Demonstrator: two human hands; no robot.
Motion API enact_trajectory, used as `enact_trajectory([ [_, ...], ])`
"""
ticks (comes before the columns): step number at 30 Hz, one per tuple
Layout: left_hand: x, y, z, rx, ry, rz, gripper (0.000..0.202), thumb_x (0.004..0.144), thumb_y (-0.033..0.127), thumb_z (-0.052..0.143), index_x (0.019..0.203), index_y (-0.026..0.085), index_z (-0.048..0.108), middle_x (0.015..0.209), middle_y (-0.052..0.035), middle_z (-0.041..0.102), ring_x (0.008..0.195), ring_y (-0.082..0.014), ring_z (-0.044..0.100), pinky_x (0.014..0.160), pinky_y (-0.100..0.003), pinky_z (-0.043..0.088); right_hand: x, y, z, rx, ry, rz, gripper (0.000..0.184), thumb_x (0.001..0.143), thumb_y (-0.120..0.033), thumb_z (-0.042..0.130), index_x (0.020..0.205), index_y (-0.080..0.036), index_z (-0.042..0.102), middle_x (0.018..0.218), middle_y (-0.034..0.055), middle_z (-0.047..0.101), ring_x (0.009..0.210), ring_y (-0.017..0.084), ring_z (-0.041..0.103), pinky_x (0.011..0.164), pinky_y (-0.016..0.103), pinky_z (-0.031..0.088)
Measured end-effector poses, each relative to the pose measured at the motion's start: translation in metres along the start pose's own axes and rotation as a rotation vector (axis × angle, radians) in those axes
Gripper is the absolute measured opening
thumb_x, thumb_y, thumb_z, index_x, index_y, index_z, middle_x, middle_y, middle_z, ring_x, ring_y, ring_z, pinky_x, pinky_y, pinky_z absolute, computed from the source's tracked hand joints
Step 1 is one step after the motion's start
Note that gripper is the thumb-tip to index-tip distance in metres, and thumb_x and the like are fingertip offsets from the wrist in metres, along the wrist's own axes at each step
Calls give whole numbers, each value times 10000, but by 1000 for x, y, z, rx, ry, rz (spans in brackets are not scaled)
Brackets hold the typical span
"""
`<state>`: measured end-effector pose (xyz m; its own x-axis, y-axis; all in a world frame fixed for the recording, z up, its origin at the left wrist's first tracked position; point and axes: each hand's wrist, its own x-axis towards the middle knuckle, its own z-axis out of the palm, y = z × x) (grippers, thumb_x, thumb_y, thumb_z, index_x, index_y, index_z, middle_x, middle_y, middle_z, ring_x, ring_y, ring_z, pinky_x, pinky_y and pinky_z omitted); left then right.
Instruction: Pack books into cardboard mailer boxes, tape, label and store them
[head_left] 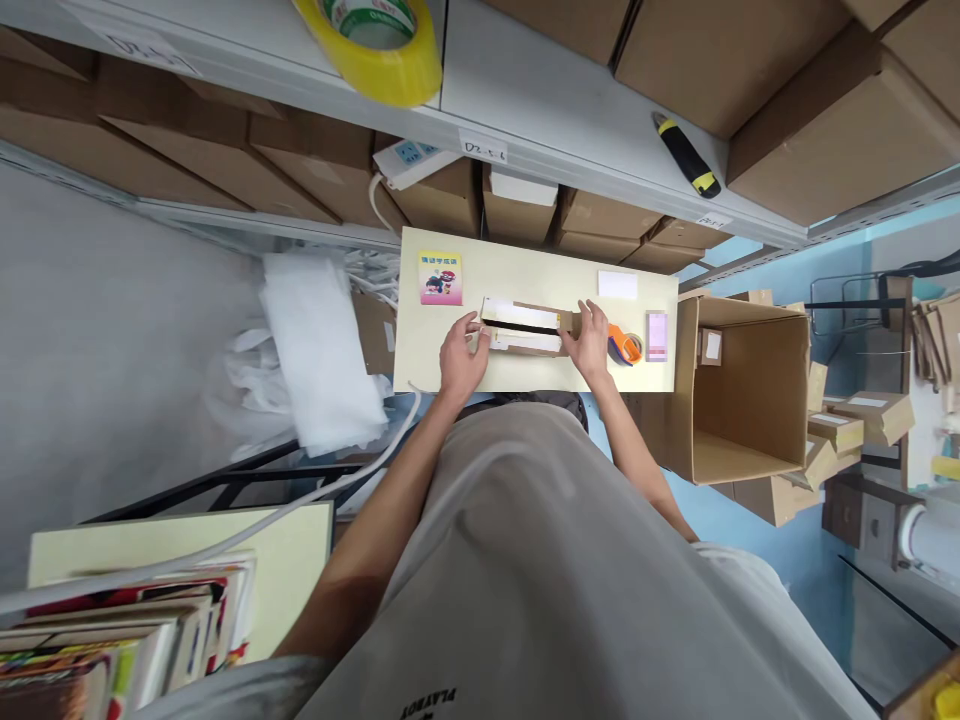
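A small cardboard box (525, 342) lies in front of me on the pale table (510, 376). Its two long top flaps, whitish on the upper face, are folded inward with a dark gap between them. At the box's left end my left hand (463, 360) has its fingers and thumb curled on the edge. My right hand (589, 345) grips the opposite end, thumb at the near corner and fingers on the far side. What lies inside the box cannot be made out. Just right of my right hand rests an orange tape dispenser (625, 344).
A colourful booklet (441, 278), a white paper slip (617, 284) and a phone (656, 336) lie on the table. A large open carton (686, 400) stands at its right edge. Above, a shelf holds a yellow tape roll (405, 75) and a utility knife (686, 155). White foam sheeting (319, 350) hangs left.
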<state>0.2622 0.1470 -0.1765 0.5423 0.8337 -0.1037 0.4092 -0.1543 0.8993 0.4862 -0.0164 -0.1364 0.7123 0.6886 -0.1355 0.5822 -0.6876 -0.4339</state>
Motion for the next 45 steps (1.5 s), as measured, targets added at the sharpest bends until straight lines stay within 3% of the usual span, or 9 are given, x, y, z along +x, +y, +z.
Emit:
enact_trajectory([
  [5, -13, -5, -8, 116, -86, 73, 291, 1080, 429, 613, 1165, 248, 823, 1149, -100, 822, 1154, -314, 733, 1154, -510, 576, 20, -2, -12, -57, -145, -53, 783, 999, -330, 844, 1701, -182, 531, 1830, 215, 432, 1764, 403, 287, 1428, 650, 297],
  [10, -26, -9, -8, 190, -199, 96, 288, 919, 427, 882, 1159, 267, 867, 1058, -90, 740, 1131, -334, 685, 1104, -500, 603, 38, 1, -22, -105, -364, -144, 984, 826, -332, 1031, 1688, -213, 574, 1855, 206, 407, 1799, 427, 215, 1442, 664, 241],
  [13, -28, -7, -6, 201, -223, 115, 209, 905, 359, 907, 1096, 277, 884, 1081, -99, 704, 1175, -339, 661, 1110, -499, 610, 39, 0, -25, -120, -412, -187, 865, 854, -346, 1011, 1625, -207, 645, 1794, 193, 507, 1765, 417, 308, 1428, 633, 289],
  [19, -31, 1, -5, 187, -174, 195, 164, 904, 402, 937, 902, 274, 833, 1280, -110, 734, 1398, -372, 621, 1262, -579, 538, 29, -8, -32, -117, -315, -191, 394, 1076, -496, 759, 1337, -205, 804, 1407, 162, 795, 1390, 373, 675, 1237, 533, 505],
  [26, -33, 2, -11, 171, -260, 195, 232, 925, 450, 918, 812, 279, 809, 1461, -86, 738, 1582, -394, 530, 1343, -623, 478, 45, -20, -29, -172, -225, 78, 421, 1181, -556, 559, 1250, -205, 781, 1249, 150, 863, 1204, 346, 792, 1108, 435, 560],
  [31, -32, -2, -11, 235, -370, 169, 332, 773, 446, 1033, 991, 279, 845, 1652, -113, 619, 1705, -455, 373, 1385, -677, 411, 60, -22, -15, -147, -268, 216, 403, 1170, -542, 602, 1305, -198, 764, 1252, 180, 866, 1238, 354, 795, 1095, 434, 576],
  [34, -34, -9, -6, 281, -430, 146, 469, 694, 317, 1061, 1104, 268, 840, 1673, -162, 592, 1724, -506, 342, 1376, -723, 401, 62, -20, -9, -107, -259, 268, 375, 1171, -479, 605, 1311, -177, 777, 1299, 209, 854, 1238, 360, 796, 1114, 446, 577],
  [38, -32, -15, 2, 308, -427, 163, 412, 780, 202, 947, 1167, 265, 821, 1666, -171, 606, 1730, -483, 364, 1385, -722, 388, 60, -16, -6, -103, -233, 299, 396, 1177, -453, 571, 1313, -155, 794, 1326, 229, 845, 1259, 381, 794, 1128, 475, 581],
  [45, -27, -7, 1, 335, -393, 185, 233, 866, 127, 764, 1039, 260, 846, 1677, -136, 611, 1757, -466, 316, 1375, -731, 392, 46, -18, -9, -71, -168, 306, 367, 1176, -437, 564, 1270, -172, 801, 1250, 204, 872, 1229, 360, 816, 1113, 464, 590],
])
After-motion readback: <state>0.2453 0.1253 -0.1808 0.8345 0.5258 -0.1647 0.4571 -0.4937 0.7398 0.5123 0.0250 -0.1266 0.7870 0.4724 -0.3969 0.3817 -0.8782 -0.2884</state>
